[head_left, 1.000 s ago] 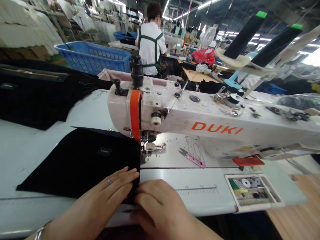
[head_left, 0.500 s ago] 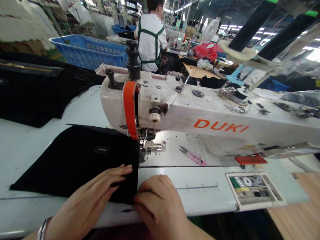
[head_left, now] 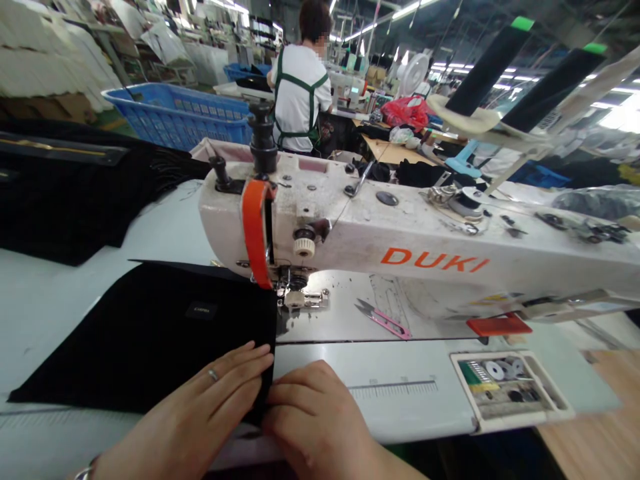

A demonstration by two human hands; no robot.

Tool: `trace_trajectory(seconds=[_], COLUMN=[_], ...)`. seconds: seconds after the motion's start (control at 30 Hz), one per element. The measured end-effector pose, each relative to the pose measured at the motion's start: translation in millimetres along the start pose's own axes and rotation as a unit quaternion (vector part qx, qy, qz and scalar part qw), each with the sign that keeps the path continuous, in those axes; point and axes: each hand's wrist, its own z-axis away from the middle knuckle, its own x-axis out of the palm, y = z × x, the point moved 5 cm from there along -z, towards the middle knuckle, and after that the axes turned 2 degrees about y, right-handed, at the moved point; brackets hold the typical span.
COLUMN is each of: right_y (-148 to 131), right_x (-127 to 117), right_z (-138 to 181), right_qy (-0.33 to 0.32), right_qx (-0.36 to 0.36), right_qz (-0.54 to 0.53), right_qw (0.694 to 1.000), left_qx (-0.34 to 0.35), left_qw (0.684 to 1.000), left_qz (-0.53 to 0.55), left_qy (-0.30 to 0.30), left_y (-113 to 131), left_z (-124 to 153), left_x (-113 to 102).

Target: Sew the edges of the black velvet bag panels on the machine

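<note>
A black fabric panel [head_left: 145, 333] with a small dark label [head_left: 201, 310] lies on the white machine bed. Its right edge runs up to the presser foot [head_left: 296, 299] of the sewing machine [head_left: 340, 233]. My left hand [head_left: 215, 393] rests flat on the panel near that edge, fingers stretched out, a ring on one finger. Just to the right, my right hand [head_left: 315, 417] pinches the panel's lower right edge between thumb and curled fingers. The fingertips are partly hidden.
Pink thread snips [head_left: 384, 321] lie right of the presser foot. A recessed tray [head_left: 563, 410] holds bobbins. More black fabric pieces [head_left: 65, 220] are piled at left. Behind stand a blue basket [head_left: 175, 113] and a person [head_left: 300, 93] facing away. Thread cones [head_left: 490, 67] rise at upper right.
My left hand has slid right and up to the panel's right edge. My right hand still pinches the edge. The whole view has shifted slightly.
</note>
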Motion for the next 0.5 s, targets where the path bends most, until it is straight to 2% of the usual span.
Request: trace_trajectory(seconds=[0.1, 0.23, 0.33, 0.5], right_y=[2, 0, 3, 9], right_x=[2, 3, 6, 8], right_z=[-2, -2, -2, -9], right_qy=[-0.024, 0.004, 0.006, -0.005], right_qx=[0.017, -0.041, -0.059, -0.049], right_qz=[0.002, 0.036, 0.048, 0.047], right_qw=[1.000, 0.999, 0.997, 0.998], left_qx=[0.003, 0.011, 0.017, 0.032], left_qw=[1.000, 0.999, 0.999, 0.999], left_qz=[0.002, -0.028, -0.026, -0.016], left_qy=[-0.007, -0.019, -0.007, 0.032], left_y=[0, -2, -6, -17], left_z=[0, -1, -8, -24], left_x=[0, 1, -1, -8])
